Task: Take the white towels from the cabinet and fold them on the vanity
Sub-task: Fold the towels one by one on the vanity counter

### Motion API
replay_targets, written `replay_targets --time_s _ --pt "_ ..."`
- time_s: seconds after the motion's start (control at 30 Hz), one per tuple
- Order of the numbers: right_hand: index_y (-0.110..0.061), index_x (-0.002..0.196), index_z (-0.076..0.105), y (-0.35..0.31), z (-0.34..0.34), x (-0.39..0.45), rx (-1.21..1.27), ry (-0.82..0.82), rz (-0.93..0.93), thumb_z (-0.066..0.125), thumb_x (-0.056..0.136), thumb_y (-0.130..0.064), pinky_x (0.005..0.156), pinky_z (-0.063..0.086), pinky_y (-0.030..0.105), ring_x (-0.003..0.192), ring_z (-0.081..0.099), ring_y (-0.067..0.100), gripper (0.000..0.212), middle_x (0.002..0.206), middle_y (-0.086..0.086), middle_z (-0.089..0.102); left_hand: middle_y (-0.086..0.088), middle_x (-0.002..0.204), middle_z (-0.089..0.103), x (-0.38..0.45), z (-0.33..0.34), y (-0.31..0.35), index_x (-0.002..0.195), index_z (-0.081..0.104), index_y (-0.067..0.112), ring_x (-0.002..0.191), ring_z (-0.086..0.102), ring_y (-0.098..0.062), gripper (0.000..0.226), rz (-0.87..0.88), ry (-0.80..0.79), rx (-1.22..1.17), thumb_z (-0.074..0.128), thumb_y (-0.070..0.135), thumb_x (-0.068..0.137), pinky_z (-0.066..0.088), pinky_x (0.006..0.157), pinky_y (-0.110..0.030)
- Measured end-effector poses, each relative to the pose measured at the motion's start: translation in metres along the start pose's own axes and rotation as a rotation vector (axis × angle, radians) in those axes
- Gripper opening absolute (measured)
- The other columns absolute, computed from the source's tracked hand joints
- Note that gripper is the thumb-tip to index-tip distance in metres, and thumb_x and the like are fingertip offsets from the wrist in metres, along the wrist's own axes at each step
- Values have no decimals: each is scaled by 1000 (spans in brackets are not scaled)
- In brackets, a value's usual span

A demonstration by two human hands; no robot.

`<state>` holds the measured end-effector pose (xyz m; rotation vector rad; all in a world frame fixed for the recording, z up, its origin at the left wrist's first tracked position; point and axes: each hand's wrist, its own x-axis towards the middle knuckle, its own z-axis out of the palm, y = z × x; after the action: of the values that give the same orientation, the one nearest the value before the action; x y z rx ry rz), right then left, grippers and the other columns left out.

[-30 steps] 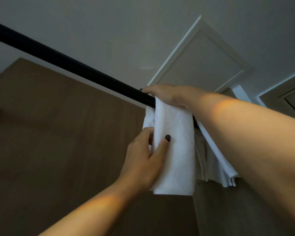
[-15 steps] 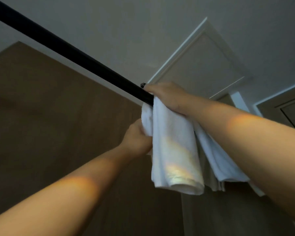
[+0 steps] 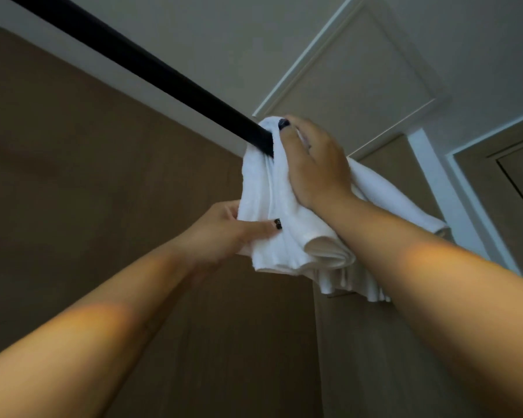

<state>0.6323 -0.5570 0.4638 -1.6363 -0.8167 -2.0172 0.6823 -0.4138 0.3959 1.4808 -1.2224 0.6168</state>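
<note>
I look up at a black hanging rail [image 3: 151,67] inside the cabinet. A white towel [image 3: 287,224] is draped over the rail, bunched into folds. My right hand [image 3: 311,164] grips the towel at its top, where it crosses the rail, thumb curled over the fold. Lower down, my left hand [image 3: 236,233] pinches the towel's left edge between thumb and fingers. More white cloth [image 3: 384,197] hangs off the rail behind my right forearm. The vanity is not in view.
Brown wooden cabinet walls [image 3: 73,182] lie to the left and below. Overhead is a white ceiling with a framed panel [image 3: 363,70]. A white post [image 3: 435,182] and a dark door [image 3: 514,176] stand at the right.
My right hand has shifted from lying on the rail to gripping the towel's top. The left hand came down onto the towel's left edge. The towel is more bunched.
</note>
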Motion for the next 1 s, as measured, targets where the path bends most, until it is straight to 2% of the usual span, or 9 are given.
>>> replay_targets --time_s 0.1,0.17,0.23,0.4,0.53,0.67,0.8,0.9,1.0 --pt "-29 100 57 -1 7 -6 41 71 25 28 89 -45 102 40 46 112 56 22 35 109 -1 64 -5 109 75 -8 -2 -3 116 67 10 101 72 -21 34 -8 18 10 71 21 85 56 91 -41" --pt "-26 124 57 0 11 -15 42 80 38 26 91 -40 114 27 46 132 45 19 47 133 -1 57 -3 104 76 -13 -1 -4 109 71 12 98 73 -19 21 12 51 54 66 19 90 57 90 -40" --pt "-22 149 36 3 12 -27 57 49 52 25 97 -32 122 7 45 148 18 15 54 157 -1 32 -6 102 76 -17 0 -4 106 72 10 98 72 -21 18 24 87 68 64 19 92 56 94 -44" --pt "-15 156 13 11 16 -61 65 -18 -19 29 105 -15 123 -3 34 150 -7 10 53 165 -1 5 -17 116 71 -23 18 -9 123 62 4 111 67 -34 27 19 133 -138 51 16 102 47 103 -56" --pt "-15 145 45 13 8 -79 244 190 136 37 102 -3 121 22 28 146 23 5 46 156 -4 35 -12 118 71 -29 39 -12 127 58 9 111 67 -28 30 36 241 -210 49 23 103 49 102 -53" --pt "-20 134 58 9 5 -89 431 339 477 54 98 -14 93 41 5 113 51 -8 36 134 -9 58 -13 115 70 -31 45 -3 114 61 15 109 67 -28 17 32 317 -124 48 14 103 51 99 -51" --pt "-23 113 66 3 0 -89 499 333 717 65 91 -32 73 49 15 86 63 -3 24 95 -17 67 -3 107 73 -33 42 11 115 61 18 100 71 -21 20 -50 285 -235 55 28 99 57 90 -43" --pt "-20 104 69 -1 -5 -94 625 275 967 72 82 -46 78 58 32 89 71 18 33 97 -1 73 2 108 73 -34 48 17 121 62 20 99 71 -17 47 -19 241 -48 72 47 84 57 88 -37" --pt "-21 112 64 -4 -6 -107 930 203 1106 77 79 -46 87 58 40 96 70 22 44 107 3 71 3 103 70 -35 56 17 116 61 19 93 69 -15 47 -40 414 140 79 36 76 59 81 -35"
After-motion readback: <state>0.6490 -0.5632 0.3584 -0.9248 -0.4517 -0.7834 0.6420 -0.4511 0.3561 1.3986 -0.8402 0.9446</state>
